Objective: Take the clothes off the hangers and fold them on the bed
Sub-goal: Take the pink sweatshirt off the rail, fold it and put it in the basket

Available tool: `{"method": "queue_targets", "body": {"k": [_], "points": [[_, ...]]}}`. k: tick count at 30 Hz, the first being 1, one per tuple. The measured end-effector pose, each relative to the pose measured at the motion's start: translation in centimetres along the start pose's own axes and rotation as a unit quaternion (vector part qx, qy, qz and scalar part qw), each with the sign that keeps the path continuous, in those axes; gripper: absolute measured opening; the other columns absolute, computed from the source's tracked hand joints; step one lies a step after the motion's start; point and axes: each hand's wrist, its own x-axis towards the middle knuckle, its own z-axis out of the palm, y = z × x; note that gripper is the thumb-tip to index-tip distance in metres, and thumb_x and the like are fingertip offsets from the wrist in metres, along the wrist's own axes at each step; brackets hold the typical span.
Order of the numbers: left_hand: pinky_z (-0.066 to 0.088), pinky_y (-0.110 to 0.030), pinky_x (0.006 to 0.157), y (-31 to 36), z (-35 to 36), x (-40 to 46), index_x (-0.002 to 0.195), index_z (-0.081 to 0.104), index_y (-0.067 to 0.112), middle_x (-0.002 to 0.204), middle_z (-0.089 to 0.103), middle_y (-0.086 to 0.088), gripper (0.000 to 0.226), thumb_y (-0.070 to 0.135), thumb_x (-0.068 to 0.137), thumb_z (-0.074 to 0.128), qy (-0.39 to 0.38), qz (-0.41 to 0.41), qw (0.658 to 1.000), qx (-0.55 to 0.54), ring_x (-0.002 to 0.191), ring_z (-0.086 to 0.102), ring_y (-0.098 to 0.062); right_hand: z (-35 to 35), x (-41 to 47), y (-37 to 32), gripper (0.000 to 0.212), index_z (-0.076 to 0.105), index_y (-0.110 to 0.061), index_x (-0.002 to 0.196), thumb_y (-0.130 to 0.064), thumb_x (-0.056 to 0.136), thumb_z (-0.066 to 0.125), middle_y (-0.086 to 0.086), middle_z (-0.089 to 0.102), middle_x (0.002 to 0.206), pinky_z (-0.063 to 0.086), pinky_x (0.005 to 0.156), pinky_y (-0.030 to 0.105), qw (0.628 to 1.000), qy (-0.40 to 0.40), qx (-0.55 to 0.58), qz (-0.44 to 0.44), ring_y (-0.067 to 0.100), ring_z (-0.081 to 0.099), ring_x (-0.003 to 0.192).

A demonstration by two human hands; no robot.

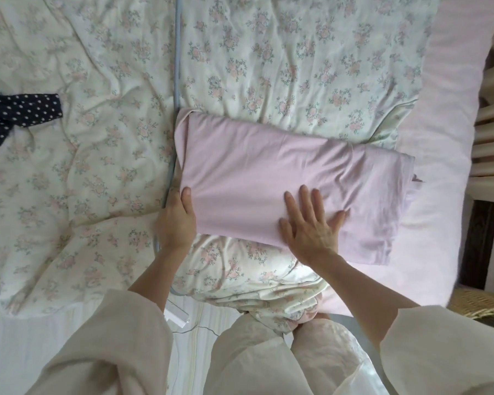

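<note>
A pale pink garment lies folded into a long rectangle across the floral duvet on the bed. My left hand holds its near left corner, thumb on top and fingers tucked under the edge. My right hand lies flat on the garment's near right part, fingers spread and pressing the cloth. A dark navy polka-dot garment sits at the far left edge of the view.
A light blue hanger or tube runs down the duvet past the pink garment's left end. A pink sheet covers the bed's right side. A wooden slatted frame and a wicker basket stand at right.
</note>
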Motion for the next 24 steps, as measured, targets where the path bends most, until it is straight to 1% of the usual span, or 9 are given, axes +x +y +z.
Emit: {"method": "queue_targets", "body": {"k": [4, 8, 10, 12, 16, 19, 21, 22, 24], "points": [[0.041, -0.043, 0.062, 0.5, 0.2, -0.2, 0.115, 0.053, -0.001, 0.095, 0.064, -0.029, 0.042, 0.033, 0.102, 0.032, -0.002, 0.003, 0.999, 0.051, 0.082, 0.061, -0.046, -0.7, 0.1, 1.9, 0.055, -0.01, -0.039, 0.148, -0.049, 0.098, 0.011, -0.006, -0.023, 0.156, -0.002, 0.109, 0.067, 1.0, -0.005, 0.015, -0.002, 0.019, -0.022, 0.143], [0.041, -0.041, 0.056, 0.1, 0.7, 0.3, 0.104, 0.051, 0.0, 0.096, 0.059, -0.023, 0.024, 0.022, 0.098, 0.046, 0.05, 0.003, 0.999, -0.002, 0.079, 0.059, -0.042, -1.0, 0.0, 4.3, 0.053, -0.006, -0.039, 0.148, -0.043, 0.099, 0.014, -0.003, -0.02, 0.157, 0.0, 0.108, 0.068, 0.998, 0.026, 0.046, 0.02, 0.021, -0.019, 0.144], [0.046, -0.048, 0.072, 0.6, 1.4, 0.2, 0.113, 0.051, -0.001, 0.111, 0.054, -0.024, 0.028, 0.014, 0.09, 0.05, 0.096, 0.023, 0.995, 0.027, 0.097, 0.054, -0.041, -1.1, -0.1, 5.6, 0.054, -0.006, -0.038, 0.149, -0.038, 0.1, 0.017, 0.0, -0.017, 0.158, -0.001, 0.11, 0.066, 0.997, 0.049, 0.054, 0.03, 0.021, -0.017, 0.144], [0.038, -0.048, 0.088, 2.4, 2.1, -0.1, 0.123, 0.049, 0.005, 0.128, 0.048, -0.021, 0.038, 0.014, 0.086, 0.05, 0.118, 0.06, 0.989, 0.058, 0.115, 0.044, -0.037, -1.5, -0.1, 6.9, 0.057, -0.009, -0.037, 0.148, -0.034, 0.1, 0.021, 0.002, -0.017, 0.158, -0.002, 0.112, 0.063, 0.994, 0.07, 0.066, 0.045, 0.022, -0.017, 0.144], [0.031, -0.052, 0.098, 7.4, 3.8, -0.4, 0.129, 0.046, 0.014, 0.141, 0.041, -0.014, 0.044, 0.021, 0.085, 0.047, 0.045, 0.178, 0.977, 0.109, 0.129, 0.036, -0.035, -2.4, 0.7, 9.1, 0.062, 0.002, -0.029, 0.151, -0.022, 0.097, 0.03, 0.008, -0.007, 0.159, 0.007, 0.113, 0.056, 0.978, 0.135, 0.133, 0.092, 0.026, -0.005, 0.146], [0.028, -0.057, 0.101, 12.1, 5.4, -0.3, 0.13, 0.048, 0.018, 0.144, 0.041, -0.014, 0.046, 0.028, 0.086, 0.04, -0.028, 0.256, 0.955, 0.149, 0.133, 0.032, -0.035, -3.3, 1.4, 11.9, 0.056, 0.022, -0.018, 0.147, -0.012, 0.094, 0.036, 0.012, 0.016, 0.155, 0.021, 0.11, 0.046, 0.934, 0.204, 0.25, 0.151, 0.028, 0.016, 0.142], [0.024, -0.06, 0.102, 15.2, 6.4, -0.2, 0.131, 0.049, 0.018, 0.144, 0.041, -0.014, 0.047, 0.031, 0.088, 0.035, -0.062, 0.301, 0.936, 0.173, 0.134, 0.026, -0.032, -4.0, 2.2, 14.1, 0.044, 0.039, -0.009, 0.136, -0.007, 0.093, 0.037, 0.015, 0.039, 0.139, 0.028, 0.106, 0.039, 0.899, 0.241, 0.326, 0.166, 0.031, 0.033, 0.13], [0.02, -0.061, 0.105, 16.6, 6.7, -0.1, 0.134, 0.048, 0.019, 0.146, 0.038, -0.013, 0.048, 0.032, 0.09, 0.032, -0.076, 0.315, 0.929, 0.18, 0.137, 0.023, -0.031, -4.4, 2.6, 15.1, 0.037, 0.046, -0.009, 0.129, -0.007, 0.094, 0.038, 0.013, 0.048, 0.126, 0.035, 0.1, 0.034, 0.874, 0.253, 0.373, 0.182, 0.028, 0.043, 0.12], [0.007, -0.059, 0.11, 19.0, 7.3, 0.5, 0.143, 0.037, 0.023, 0.154, 0.025, -0.008, 0.048, 0.033, 0.097, 0.031, -0.107, 0.321, 0.922, 0.188, 0.143, 0.013, -0.028, -5.8, 3.7, 16.6, 0.019, 0.06, -0.016, 0.102, -0.016, 0.094, 0.043, 0.001, 0.058, 0.091, 0.042, 0.069, 0.022, 0.812, 0.235, 0.482, 0.23, 0.022, 0.05, 0.087]]}}
